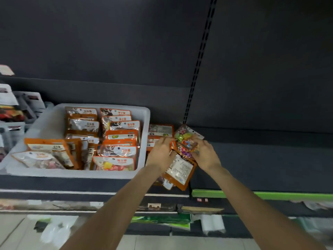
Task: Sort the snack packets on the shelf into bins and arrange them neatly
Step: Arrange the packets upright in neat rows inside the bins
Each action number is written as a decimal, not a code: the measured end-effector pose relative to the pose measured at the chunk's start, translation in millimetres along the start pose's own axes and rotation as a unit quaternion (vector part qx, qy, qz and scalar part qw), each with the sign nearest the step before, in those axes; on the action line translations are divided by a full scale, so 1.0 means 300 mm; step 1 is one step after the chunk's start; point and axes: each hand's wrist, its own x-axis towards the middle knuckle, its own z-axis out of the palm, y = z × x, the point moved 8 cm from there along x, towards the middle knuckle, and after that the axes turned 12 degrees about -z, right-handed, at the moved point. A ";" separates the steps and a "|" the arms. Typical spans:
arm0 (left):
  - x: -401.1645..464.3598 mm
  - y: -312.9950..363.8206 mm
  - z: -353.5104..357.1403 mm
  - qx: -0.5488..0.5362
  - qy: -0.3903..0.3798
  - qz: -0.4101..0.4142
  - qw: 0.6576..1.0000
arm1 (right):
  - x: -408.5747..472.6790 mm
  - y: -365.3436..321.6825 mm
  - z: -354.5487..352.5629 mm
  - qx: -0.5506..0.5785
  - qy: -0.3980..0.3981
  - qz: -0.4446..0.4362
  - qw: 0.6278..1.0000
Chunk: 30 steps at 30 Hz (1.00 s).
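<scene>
Both hands are working the loose pile on the dark shelf [252, 159], left hand [161, 153] grabbing an orange packet [180, 170] while the right hand [205, 155] is pinching a clear candy packet [185, 139], just right of the white bin [54, 116] packed with orange snack packets [119, 141].

We record the snack packets [118, 154] as glossy plastic film, orange-printed with clear windows that catch glare. The packet [186, 141] in the hands shows the same shiny, crinkled film. The bin [146, 123] looks like smooth white plastic with a matt finish. The shelf [252, 168] and its back panel [108, 42] read as dark, matt painted metal; the slotted upright [200, 56] likewise.
</scene>
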 end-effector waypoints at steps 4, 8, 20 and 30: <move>0.070 -0.052 0.050 0.044 0.033 -0.048 0.997 | 0.105 0.045 0.057 0.005 -0.055 -0.019 0.998; 0.130 -0.086 0.077 0.111 0.032 -0.086 0.990 | 0.134 0.070 0.094 -0.050 -0.094 -0.065 0.992; 0.235 -0.130 0.091 0.188 0.047 -0.128 0.973 | 0.150 0.202 -0.032 -0.024 -0.038 -0.048 0.998; 0.211 -0.054 0.077 0.290 0.131 -0.054 0.946 | 0.263 0.213 -0.020 0.051 0.009 0.052 0.997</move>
